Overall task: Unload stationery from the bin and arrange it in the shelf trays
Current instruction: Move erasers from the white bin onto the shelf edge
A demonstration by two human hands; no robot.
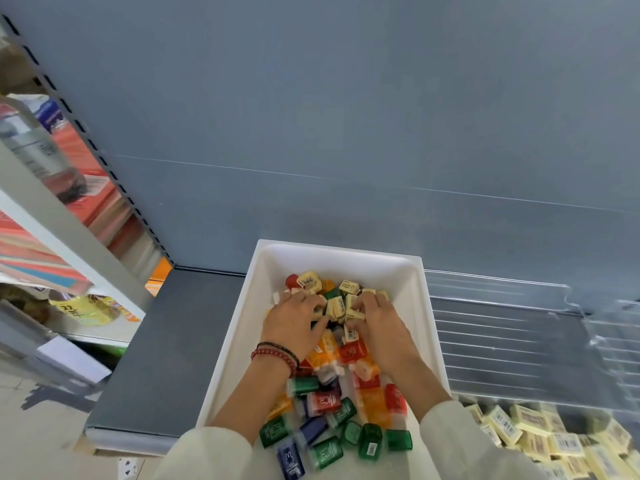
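- In the far half of the white rectangular plastic bin point(332, 259), small cream block erasers point(337, 304) are being clutched by the curled fingers of the left hand point(294, 322) and right hand point(379, 325).
- A spill is being risked: smooth, loose blocks could slip before reaching the clear ribbed plastic tray point(502, 341).
- Glossy translucent coloured sharpeners point(370, 445) are being crowded against them and could be grabbed by mistake.

We log a white bin point(408, 271); pale yellow erasers point(335, 306) with black-and-white barcode stickers under our fingers point(311, 301). Behind the fingers, wristward: green, red, orange, blue cases point(370, 441), red bead bracelet point(277, 356), cream sleeves point(460, 441).
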